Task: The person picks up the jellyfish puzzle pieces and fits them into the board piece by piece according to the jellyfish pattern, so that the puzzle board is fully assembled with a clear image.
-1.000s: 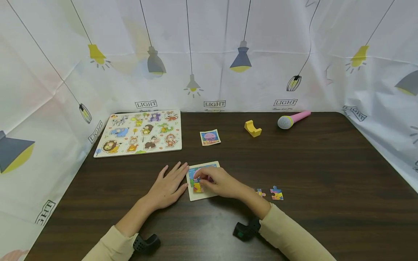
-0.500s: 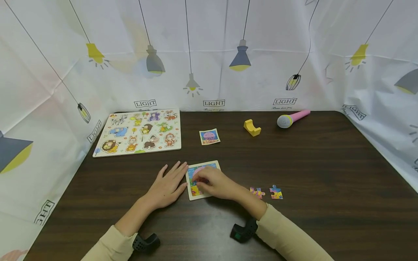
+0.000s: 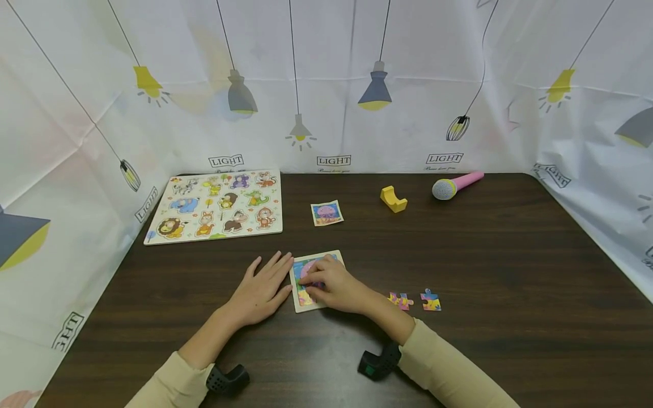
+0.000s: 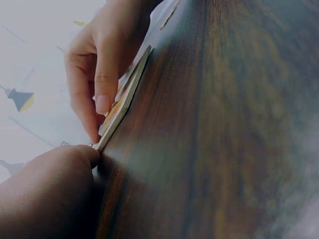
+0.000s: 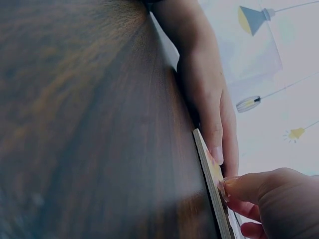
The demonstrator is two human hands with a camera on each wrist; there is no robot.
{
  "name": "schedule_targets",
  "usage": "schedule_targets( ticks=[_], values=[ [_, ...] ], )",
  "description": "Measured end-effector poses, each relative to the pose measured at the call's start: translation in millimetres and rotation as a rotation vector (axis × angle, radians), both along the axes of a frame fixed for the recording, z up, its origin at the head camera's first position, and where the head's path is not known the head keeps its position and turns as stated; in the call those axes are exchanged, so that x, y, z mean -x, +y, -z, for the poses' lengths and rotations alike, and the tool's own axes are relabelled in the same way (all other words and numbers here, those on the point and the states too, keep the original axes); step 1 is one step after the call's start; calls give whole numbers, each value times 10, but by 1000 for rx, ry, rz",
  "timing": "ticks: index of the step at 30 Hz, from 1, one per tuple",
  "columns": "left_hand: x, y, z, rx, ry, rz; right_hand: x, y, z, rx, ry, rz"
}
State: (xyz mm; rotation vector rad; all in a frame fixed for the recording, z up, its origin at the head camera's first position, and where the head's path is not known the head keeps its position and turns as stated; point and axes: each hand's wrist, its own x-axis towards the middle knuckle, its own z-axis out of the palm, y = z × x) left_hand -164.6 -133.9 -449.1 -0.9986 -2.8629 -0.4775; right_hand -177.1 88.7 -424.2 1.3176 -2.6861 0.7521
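A small jigsaw puzzle board [image 3: 299,308] with a pale wooden rim lies in front of me, its picture showing a pink jellyfish and a yellow bottom corner. My left hand [image 3: 262,292] lies flat with fingers spread, thumb and fingertips touching the board's left edge. Over the board, my right hand [image 3: 339,286] bends its fingers and thumb at a puzzle piece [image 5: 223,189] in the lower left, seemingly pinching it; the fingers hide much of it. Beside my right wrist lie loose puzzle pieces: a pink-yellow one [image 3: 401,301] and a blue-yellow one [image 3: 431,301].
An animal puzzle board [image 3: 216,207] lies at the back left. A jellyfish picture card [image 3: 327,213], a yellow curved block [image 3: 393,199] and a pink toy microphone [image 3: 457,186] lie along the back of the dark table [image 3: 500,255]. A printed curtain hangs behind.
The yellow piece under my right hand has shifted into the board's lower-left area, in line with the picture. My right hand has moved slightly left. My left hand has stayed put.
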Motion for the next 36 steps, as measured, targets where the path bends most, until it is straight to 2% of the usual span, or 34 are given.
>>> schedule_targets(
  ticks=[12,36],
  values=[
    [0,3,-13,6,1,-2,-4,13,-13,-13,5,-2],
    [-7,8,-19,-1,5,3,-34,23,-12,-63,176,26]
  ],
)
